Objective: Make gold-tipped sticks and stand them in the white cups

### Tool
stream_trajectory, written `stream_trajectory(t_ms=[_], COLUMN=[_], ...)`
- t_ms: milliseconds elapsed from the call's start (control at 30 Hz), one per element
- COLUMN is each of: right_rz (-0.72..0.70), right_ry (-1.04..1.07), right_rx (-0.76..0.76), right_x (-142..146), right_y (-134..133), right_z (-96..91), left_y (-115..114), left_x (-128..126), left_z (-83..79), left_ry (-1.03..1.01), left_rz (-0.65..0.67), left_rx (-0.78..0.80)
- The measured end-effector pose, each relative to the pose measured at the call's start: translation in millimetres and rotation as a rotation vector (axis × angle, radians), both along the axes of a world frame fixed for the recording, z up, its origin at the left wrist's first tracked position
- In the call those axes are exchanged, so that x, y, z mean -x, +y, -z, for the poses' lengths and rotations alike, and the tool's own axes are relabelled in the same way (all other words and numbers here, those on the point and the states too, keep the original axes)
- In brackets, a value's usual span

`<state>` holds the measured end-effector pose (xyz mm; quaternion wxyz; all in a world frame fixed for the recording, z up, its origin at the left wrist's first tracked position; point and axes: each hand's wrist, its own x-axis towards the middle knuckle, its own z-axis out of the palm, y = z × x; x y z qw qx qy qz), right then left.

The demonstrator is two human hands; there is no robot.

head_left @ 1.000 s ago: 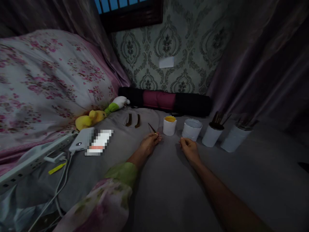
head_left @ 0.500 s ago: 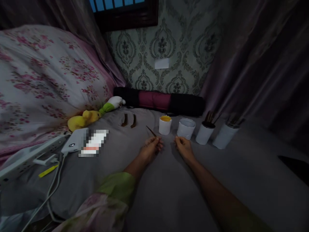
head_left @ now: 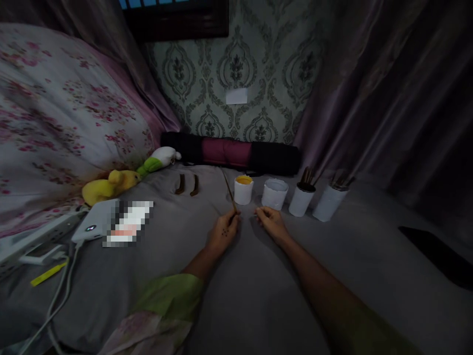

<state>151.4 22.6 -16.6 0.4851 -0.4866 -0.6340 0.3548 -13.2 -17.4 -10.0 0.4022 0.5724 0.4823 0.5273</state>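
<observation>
My left hand (head_left: 223, 231) is closed around the lower end of a thin brown stick (head_left: 229, 190), whose tapered tip points up and away. Just right of the stick stands a small white cup (head_left: 243, 192) with a yellow inside. My right hand (head_left: 272, 224) has its fingers curled in a pinch, and whatever may be in them is hidden. Close behind it is a wider white cup (head_left: 275, 196) with a pale grey inside. To the right, a white cup (head_left: 302, 201) and a taller white cup (head_left: 330, 203) both hold several brown sticks.
Two curved dark brown pieces (head_left: 180, 184) lie on the grey cloth (head_left: 236, 305). A black and maroon roll (head_left: 227, 152) lies along the wall. Soft toys (head_left: 111, 186), a white power bank (head_left: 95, 222), cables and a power strip are at left. A dark flat object (head_left: 436, 254) lies right.
The view has swung right, so things sit further left. My left hand has turned, and the stick stands more upright, with more of it showing. My right hand remains curled.
</observation>
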Motion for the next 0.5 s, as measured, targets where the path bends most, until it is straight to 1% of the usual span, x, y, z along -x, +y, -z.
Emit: stream_trajectory(t_ms=[133, 200, 333, 400, 500], right_rz=[-0.029, -0.044, -0.076, -0.09, -0.108], right_ry=[0.045, 0.076, 0.143, 0.179, 0.22], right_rx=[0.037, 0.059, 0.069, 0.065, 0.063], right_x=[1, 3, 8, 8, 8], right_y=[-4, -6, -10, -11, -13], right_z=[-5.4, -8.2, -15.5, -19.5, -23.6], left_y=[-2, -1, 0, 1, -1], left_x=[1, 0, -2, -3, -4], left_z=[0.5, 0.7, 1.4, 1.1, -0.9], left_ry=[0.058, 0.124, 0.324, 0.407, 0.472], left_rz=[0.0, 0.021, 0.087, 0.12, 0.161], left_rx=[-0.064, -0.159, -0.345, -0.388, -0.398])
